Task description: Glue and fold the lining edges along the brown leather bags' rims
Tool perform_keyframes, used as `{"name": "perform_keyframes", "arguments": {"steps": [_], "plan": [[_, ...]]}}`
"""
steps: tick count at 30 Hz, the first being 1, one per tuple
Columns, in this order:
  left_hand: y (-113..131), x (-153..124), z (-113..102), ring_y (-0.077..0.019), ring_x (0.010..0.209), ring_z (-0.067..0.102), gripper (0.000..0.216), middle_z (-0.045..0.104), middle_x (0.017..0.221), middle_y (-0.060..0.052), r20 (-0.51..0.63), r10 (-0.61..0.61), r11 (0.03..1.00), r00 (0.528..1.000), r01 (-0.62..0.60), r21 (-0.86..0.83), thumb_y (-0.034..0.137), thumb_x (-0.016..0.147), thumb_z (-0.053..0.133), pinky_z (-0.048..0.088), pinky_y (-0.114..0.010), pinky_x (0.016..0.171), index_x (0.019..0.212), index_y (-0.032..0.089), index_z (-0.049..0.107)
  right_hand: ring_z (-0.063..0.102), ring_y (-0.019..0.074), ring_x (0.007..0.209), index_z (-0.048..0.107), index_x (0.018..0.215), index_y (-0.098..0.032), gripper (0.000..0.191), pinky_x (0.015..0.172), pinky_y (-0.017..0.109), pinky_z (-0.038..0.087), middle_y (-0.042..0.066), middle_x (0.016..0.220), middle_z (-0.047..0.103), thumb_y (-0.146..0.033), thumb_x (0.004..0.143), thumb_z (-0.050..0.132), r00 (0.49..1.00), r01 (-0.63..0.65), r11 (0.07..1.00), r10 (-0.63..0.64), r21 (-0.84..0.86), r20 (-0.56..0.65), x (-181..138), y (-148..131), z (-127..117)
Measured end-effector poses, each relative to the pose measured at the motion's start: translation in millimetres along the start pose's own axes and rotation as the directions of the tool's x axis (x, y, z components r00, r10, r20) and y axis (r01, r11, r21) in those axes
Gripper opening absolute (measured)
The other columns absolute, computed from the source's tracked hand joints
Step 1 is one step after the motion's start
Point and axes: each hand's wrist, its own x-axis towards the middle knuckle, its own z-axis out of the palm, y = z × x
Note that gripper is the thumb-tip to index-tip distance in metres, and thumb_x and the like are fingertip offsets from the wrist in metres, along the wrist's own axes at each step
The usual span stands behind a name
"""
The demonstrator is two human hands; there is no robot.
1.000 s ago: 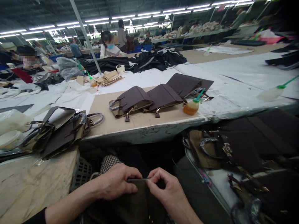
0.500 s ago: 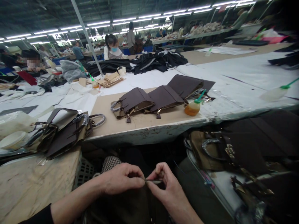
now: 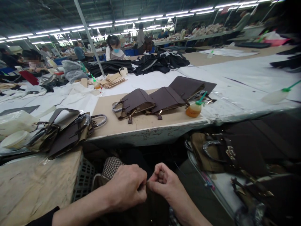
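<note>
A dark olive-brown handbag (image 3: 156, 208) lies on my lap, mostly in shadow and partly covered by my forearms. My left hand (image 3: 131, 185) is closed in a fist above its upper edge, knuckles up; what its fingers hold is hidden. Just to the right, my right hand (image 3: 163, 180) pinches with thumb and forefinger at the bag's edge, the other fingers curled in. The fingertips of both hands nearly meet. Beyond them, on the worktable, lie several brown handbags (image 3: 168, 97) with plastic-wrapped handles.
A squeeze bottle of amber liquid (image 3: 193, 110) stands near the table edge (image 3: 150, 135). More bags (image 3: 68, 135) lie at left beside a white tub (image 3: 15, 139), above a plastic crate (image 3: 86, 172). Further bags (image 3: 244, 150) are stacked at right. A co-worker (image 3: 115, 51) sits across the table.
My left hand has rolled over from an open-sided pinch into a closed fist. The thin edge seen between both hands' fingertips is now hidden. My right hand stays in nearly the same place.
</note>
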Motion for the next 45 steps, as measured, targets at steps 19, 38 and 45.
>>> {"name": "perform_keyframes", "arguments": {"steps": [19,38,45], "plan": [[-47.9,-47.5,-46.8,-0.0197,0.101,0.064,0.050,0.072,0.108,0.003,0.306,-0.054,0.776,0.950,0.233,-0.586,0.008,0.072,0.056,0.047,-0.024,0.085,0.116,0.027,0.072,0.061,0.0212,0.094,0.062,0.106,-0.019,0.022,0.076,0.029,0.043,0.005,0.100,0.070,-0.030,0.087,0.060,0.949,0.066,0.944,0.041,-0.323,0.313,0.3,-20.4,-19.0],[-68.3,-70.1,-43.9,-0.0174,0.077,0.062,0.020,0.070,0.083,0.001,0.145,-0.146,0.962,0.979,0.175,-0.209,0.028,0.082,0.066,0.039,-0.021,0.065,0.100,0.024,0.073,0.063,0.0196,0.063,0.070,0.075,-0.021,0.019,0.054,0.027,0.027,0.003,0.067,0.070,-0.033,0.087,0.063,0.717,0.668,0.258,0.028,-0.698,0.696,48.0,-48.9,66.4],[-99.6,-98.2,-52.5,-0.0151,0.073,0.057,0.021,0.067,0.079,0.004,0.134,-0.281,0.914,0.950,0.308,-0.266,0.032,0.085,0.060,0.038,-0.019,0.061,0.096,0.022,0.074,0.048,0.0135,0.055,0.063,0.063,-0.019,0.026,0.051,0.023,0.030,-0.002,0.057,0.056,-0.028,0.086,0.057,0.759,0.487,0.538,0.129,-0.688,0.638,55.5,-43.4,54.7]]}}
